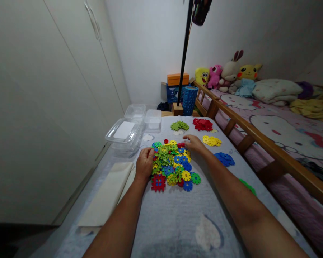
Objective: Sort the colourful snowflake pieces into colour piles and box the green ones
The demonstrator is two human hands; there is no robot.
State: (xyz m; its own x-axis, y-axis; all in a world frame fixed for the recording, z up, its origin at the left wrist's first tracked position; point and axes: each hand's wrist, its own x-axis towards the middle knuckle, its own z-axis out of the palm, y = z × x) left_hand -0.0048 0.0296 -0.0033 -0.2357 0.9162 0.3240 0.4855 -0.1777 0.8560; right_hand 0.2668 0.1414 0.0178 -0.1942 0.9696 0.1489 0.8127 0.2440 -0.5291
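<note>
A mixed pile of plastic connecting pieces (pixel 168 161) in green, yellow, blue and red lies on the cloth between my hands. My left hand (pixel 145 163) rests against the pile's left edge with fingers loosely bent, and nothing shows in its grasp. At the far right edge, my right hand (pixel 195 144) has its fingers stretched and apart beside small red pieces (pixel 181 145). A square red piece (pixel 158 183) lies at the pile's near left corner. Sorted heaps surround the far and right sides: light green (pixel 179 125), red (pixel 202 124), yellow (pixel 212 141), blue (pixel 224 159) and darker green (pixel 248 187), partly behind my right forearm.
Clear plastic containers (pixel 125 134) stand at the back left, one lidded with white paper on top. Folded cream cloth (pixel 107 195) lies left of my left arm. A wooden bed rail (pixel 239 138) borders the right side. A black pole (pixel 183 57) rises behind the table.
</note>
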